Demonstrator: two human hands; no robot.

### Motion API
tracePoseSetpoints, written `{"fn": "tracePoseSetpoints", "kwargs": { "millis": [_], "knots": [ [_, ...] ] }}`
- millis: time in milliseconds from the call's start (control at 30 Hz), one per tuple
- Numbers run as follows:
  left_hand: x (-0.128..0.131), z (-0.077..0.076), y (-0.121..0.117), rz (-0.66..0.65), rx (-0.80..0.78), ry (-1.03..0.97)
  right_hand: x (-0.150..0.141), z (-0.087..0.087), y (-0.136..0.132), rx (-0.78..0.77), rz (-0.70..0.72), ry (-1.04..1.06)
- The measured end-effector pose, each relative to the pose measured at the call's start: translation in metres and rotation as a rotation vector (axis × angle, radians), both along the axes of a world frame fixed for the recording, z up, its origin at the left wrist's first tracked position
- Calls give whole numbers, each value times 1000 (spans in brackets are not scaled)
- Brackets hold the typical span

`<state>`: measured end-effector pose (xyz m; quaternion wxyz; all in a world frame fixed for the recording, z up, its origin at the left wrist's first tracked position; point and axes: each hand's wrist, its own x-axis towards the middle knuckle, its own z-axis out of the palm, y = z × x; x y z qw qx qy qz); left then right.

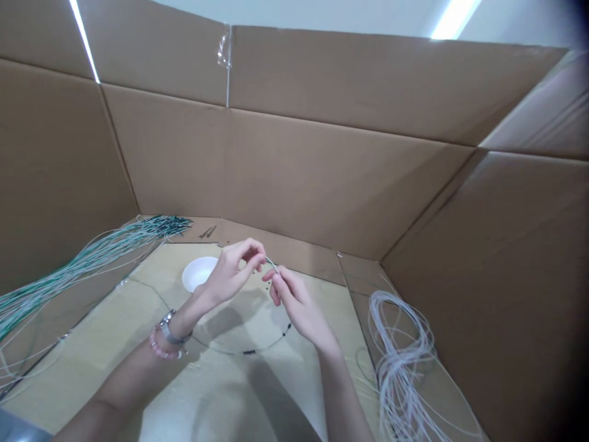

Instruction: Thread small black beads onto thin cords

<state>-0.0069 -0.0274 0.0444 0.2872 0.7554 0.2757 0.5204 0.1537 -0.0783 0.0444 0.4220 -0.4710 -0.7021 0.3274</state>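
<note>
A thin pale green cord (272, 264) runs between my two hands above the work surface. My left hand (232, 268) pinches it between thumb and fingers on one side. On the other side my right hand (294, 299) closes its thumb and forefinger on it. Below my wrists the cord curves in a loop across the surface. Black beads (249, 352) sit in a row on that loop, and a few more dark beads (287, 330) are on it under my right hand. A white bowl (199, 274) stands behind my left wrist; its inside is partly hidden.
Tall cardboard walls (345, 178) enclose a yellowish mat (101, 344). Green and white cords (92, 261) lie bundled along the left edge. Coiled white cords (400, 350) lie at the right. Small dark metal pieces (208, 232) rest at the back, and tiny dark beads lie behind my hands.
</note>
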Motion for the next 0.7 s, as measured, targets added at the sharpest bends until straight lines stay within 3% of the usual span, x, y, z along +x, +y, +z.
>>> {"fn": "tracePoseSetpoints", "kwargs": {
  "millis": [133, 300, 400, 600, 700],
  "knots": [
    [10, -3, -3, -37, 17, 106, 7, 1, 0, 19, -2, -7],
    [29, -16, 7, 24, -74, 121, 16, -7, 8, 104, -160, 56],
    [37, -44, 24, 44, -146, 187, 23, -8, 10, 138, -207, 90],
    [51, -122, 47, 22, -263, 519, 39, 8, -2, 213, -294, 199],
    [58, -141, 54, 34, -288, 610, 44, 16, -9, 224, -300, 233]
  ]
}}
